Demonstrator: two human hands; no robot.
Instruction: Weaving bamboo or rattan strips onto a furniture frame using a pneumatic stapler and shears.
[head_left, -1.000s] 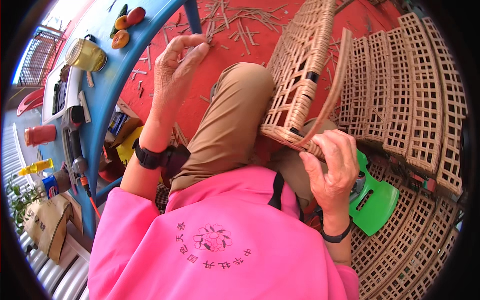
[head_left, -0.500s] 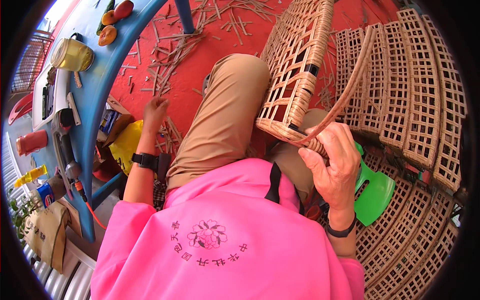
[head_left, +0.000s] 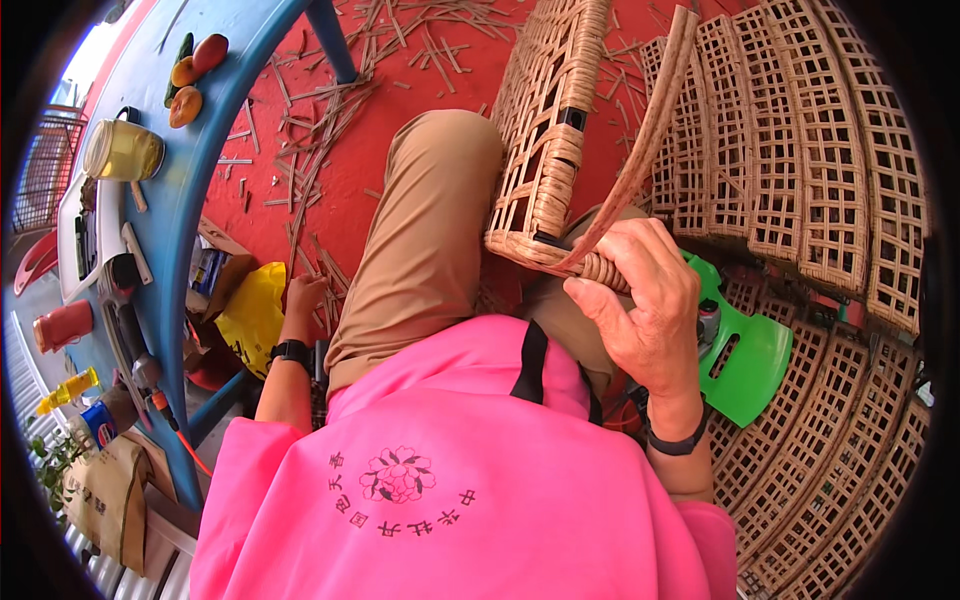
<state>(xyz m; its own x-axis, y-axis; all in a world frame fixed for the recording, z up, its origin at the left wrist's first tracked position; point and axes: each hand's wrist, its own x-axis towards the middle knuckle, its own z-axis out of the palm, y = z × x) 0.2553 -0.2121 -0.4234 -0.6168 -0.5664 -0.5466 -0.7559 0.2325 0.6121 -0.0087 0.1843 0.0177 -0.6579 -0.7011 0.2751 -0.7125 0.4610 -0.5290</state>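
A woven wicker panel [head_left: 545,130] stands upright and tilted over my lap, leaning between my knees. My right hand [head_left: 645,300] is closed at its lower near corner, thumb and fingers around the coil-wrapped end [head_left: 602,270]. From that corner a long, loose bundle of flat wicker strands [head_left: 655,120] curves up and to the right. Dark frame pieces show through gaps along the panel's edge. My left hand [head_left: 305,298] is low beside my left knee, its fingers curled. Whatever it may hold is hidden. A yellow bag [head_left: 252,315] lies just left of it.
A blue table [head_left: 190,160] at left bears fruit, a jar of yellowish liquid [head_left: 125,150], a tray and a corded tool [head_left: 135,330]. Cut strips [head_left: 320,150] litter the red floor. Stacked wicker panels [head_left: 780,150] crowd the right, beside a green plastic seat [head_left: 750,365].
My left hand has lowered from above the floor strips to beside my knee, near the yellow bag. My right hand still grips the panel's corner. The whole view has shifted slightly.
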